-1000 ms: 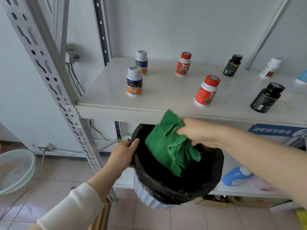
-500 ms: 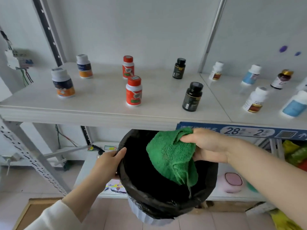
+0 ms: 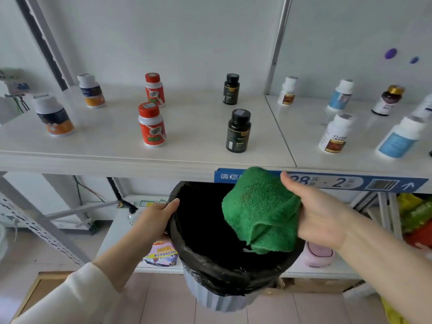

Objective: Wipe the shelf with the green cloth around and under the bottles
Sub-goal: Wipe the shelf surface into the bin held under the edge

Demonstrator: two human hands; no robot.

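My right hand point(image 3: 320, 216) grips a bunched green cloth point(image 3: 259, 211) just below the front edge of the white shelf point(image 3: 112, 160), over the mouth of a bin. My left hand point(image 3: 155, 218) holds the rim of that grey bin with a black liner point(image 3: 210, 260) up under the shelf. Several bottles stand on the shelf: a red one point(image 3: 152, 125) and a black one point(image 3: 238, 130) near the front, a white and orange one point(image 3: 55, 115) at the left, white and blue ones point(image 3: 397, 139) at the right.
A blue label strip point(image 3: 350, 183) runs along the shelf edge at the right. Perforated metal uprights point(image 3: 35, 228) stand at the left. The lower shelf point(image 3: 117, 230) holds packets and a pink item point(image 3: 319, 256). Coloured bags point(image 3: 413, 216) sit at the far right.
My view has swung right along the shelf, bringing more bottles at the right into sight. The cloth has risen a little over the bin and sits closer to the shelf edge. Both hands keep their hold.
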